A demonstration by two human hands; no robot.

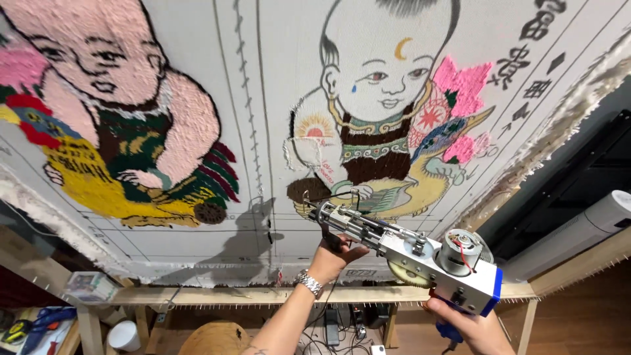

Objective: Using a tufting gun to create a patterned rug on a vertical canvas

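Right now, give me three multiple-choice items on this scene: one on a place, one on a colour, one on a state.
1. Where does the tip of the silver metal tufting gun press?
A. the stretched white cloth by the right-hand figure's lower edge
B. the wooden frame rail
C. the pink flower

2. What colour is the gun's rear end panel?
A. red
B. blue
C. green

3. How is the gun held?
A. one hand only
B. lying unheld
C. both hands

Answers:
1 A: the needle end meets the white cloth under that figure.
2 B: a blue panel edges the motor end.
3 C: the left hand supports the front and the right hand grips the handle.
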